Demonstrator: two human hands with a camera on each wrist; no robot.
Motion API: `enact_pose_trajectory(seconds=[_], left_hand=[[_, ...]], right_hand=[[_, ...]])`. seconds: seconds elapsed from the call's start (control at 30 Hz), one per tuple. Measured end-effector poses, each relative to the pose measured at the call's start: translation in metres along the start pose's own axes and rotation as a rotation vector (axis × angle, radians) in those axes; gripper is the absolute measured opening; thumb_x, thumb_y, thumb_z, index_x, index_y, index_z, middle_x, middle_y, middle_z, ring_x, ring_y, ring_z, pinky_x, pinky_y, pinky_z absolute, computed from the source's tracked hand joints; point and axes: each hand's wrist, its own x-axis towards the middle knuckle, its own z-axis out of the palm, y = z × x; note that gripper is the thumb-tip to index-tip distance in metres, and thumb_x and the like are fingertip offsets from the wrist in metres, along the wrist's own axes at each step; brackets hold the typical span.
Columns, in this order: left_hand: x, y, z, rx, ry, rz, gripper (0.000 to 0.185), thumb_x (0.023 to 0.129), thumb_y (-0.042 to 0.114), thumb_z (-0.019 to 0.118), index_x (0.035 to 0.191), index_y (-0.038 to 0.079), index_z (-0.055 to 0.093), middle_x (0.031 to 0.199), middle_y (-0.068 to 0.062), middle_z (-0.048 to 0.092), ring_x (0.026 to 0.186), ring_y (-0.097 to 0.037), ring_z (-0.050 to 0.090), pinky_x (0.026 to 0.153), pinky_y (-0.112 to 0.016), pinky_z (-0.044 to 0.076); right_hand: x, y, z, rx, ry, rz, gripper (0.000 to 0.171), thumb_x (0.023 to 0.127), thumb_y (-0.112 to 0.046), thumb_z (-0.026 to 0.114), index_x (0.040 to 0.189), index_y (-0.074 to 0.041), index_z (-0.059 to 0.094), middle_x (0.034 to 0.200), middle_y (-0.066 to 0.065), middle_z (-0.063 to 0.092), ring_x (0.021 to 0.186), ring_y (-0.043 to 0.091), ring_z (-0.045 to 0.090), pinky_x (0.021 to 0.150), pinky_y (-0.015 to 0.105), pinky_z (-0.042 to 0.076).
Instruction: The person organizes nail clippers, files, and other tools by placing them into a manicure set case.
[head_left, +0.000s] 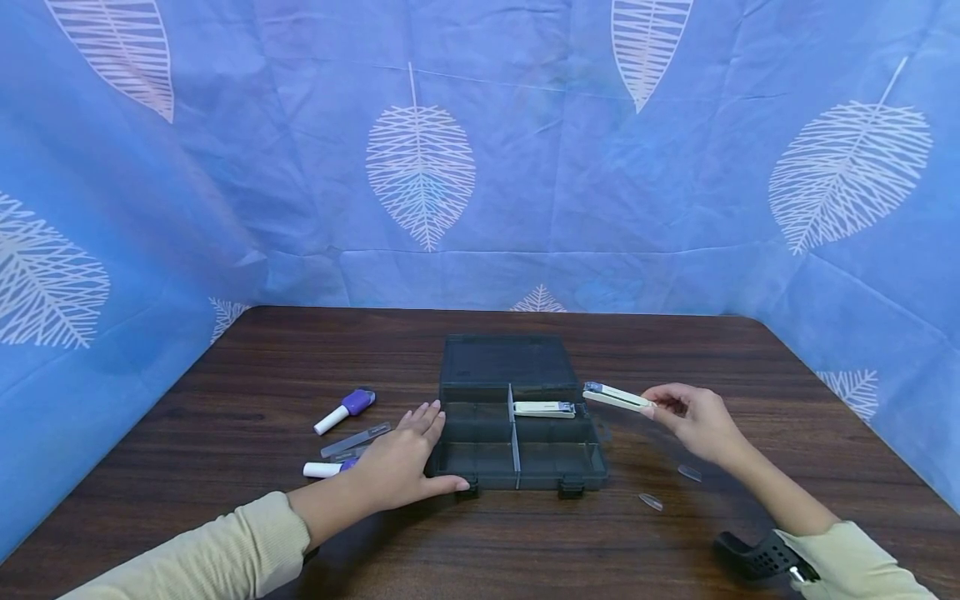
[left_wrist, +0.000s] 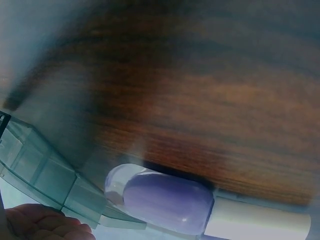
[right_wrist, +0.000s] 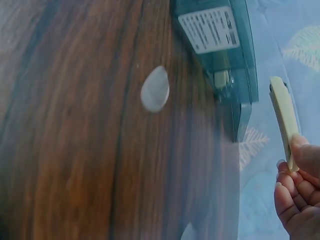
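A dark translucent organizer box (head_left: 480, 482) lies with its lid (head_left: 506, 360) raised at the back. Inside its rear right compartment is a cream nail clipper (head_left: 543, 409). My right hand (head_left: 697, 421) pinches a second nail clipper (head_left: 617, 397) by one end, holding it in the air just beyond the box's right side; the right wrist view shows this clipper (right_wrist: 284, 117) between thumb and fingers. Against the box's left side rests my left hand (head_left: 401, 458), fingers extended and the thumb along the front edge near a latch.
Left of the box lie two purple nail polish bottles with white caps, one farther back (head_left: 345, 411) and one (head_left: 322, 470) partly behind the left hand. Between them are clear strips (head_left: 356, 439). Two clear nail tips (head_left: 689, 473) lie on the table to the right.
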Motion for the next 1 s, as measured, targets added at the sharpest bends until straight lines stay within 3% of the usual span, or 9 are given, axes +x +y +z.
enact_pose_trajectory(seconds=[0.47,0.7,1.0], left_hand=[[0.0,-0.001,0.0,-0.008,0.0,0.004,0.091,0.081,0.064,0.054,0.137,-0.005,0.039,0.147,-0.023,0.031,0.137,-0.034,0.032,0.108,-0.045,0.033],[0.0,0.0,-0.001,-0.01,-0.008,0.0,0.091,0.08,0.065,0.054,0.138,-0.005,0.039,0.148,-0.022,0.031,0.137,-0.033,0.032,0.108,-0.045,0.033],[0.0,0.0,-0.001,-0.02,-0.024,-0.025,0.092,0.081,0.065,0.054,0.139,-0.004,0.038,0.149,-0.021,0.03,0.138,-0.033,0.031,0.109,-0.045,0.032]], right_hand=[[0.02,-0.028,0.017,0.047,-0.072,-0.065,0.009,0.083,-0.004,0.067,0.092,-0.004,0.068,0.077,0.001,0.063,0.062,0.0,0.043,0.054,0.021,0.041],[0.029,-0.037,0.03,0.076,-0.196,-0.08,0.011,0.084,-0.003,0.065,0.094,-0.001,0.068,0.079,0.002,0.062,0.062,0.0,0.044,0.053,0.021,0.042],[0.046,-0.044,0.038,-0.004,-0.326,-0.195,0.007,0.083,-0.003,0.065,0.089,0.0,0.068,0.073,0.0,0.06,0.058,-0.001,0.042,0.053,0.021,0.041]])
